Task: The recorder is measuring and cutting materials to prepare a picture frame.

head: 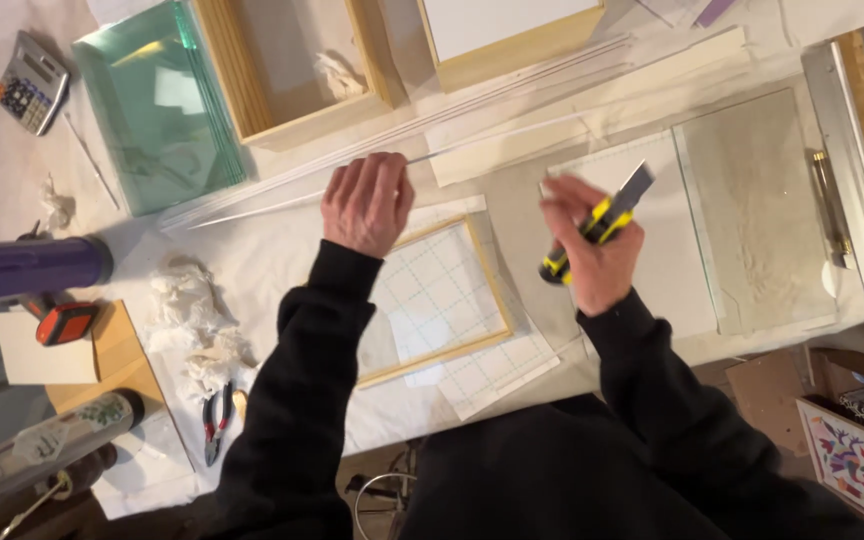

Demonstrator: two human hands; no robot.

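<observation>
My left hand point(365, 203) rests knuckles-up on a long thin white strip point(492, 135) that runs across the table, its fingers curled over it. My right hand point(590, 250) grips a yellow and black utility knife point(600, 222) with the blade end raised toward the upper right. Between my arms lies a small wooden picture frame point(482, 285) on a gridded sheet point(497, 370).
A stack of green glass panes point(157, 105), two deep wooden frames point(297, 70), a calculator point(32, 82), crumpled tissue point(190, 305), pliers point(216, 420), a tape measure point(64, 322), a grey board point(762, 215) and a metal ruler point(857, 190) surround the work area.
</observation>
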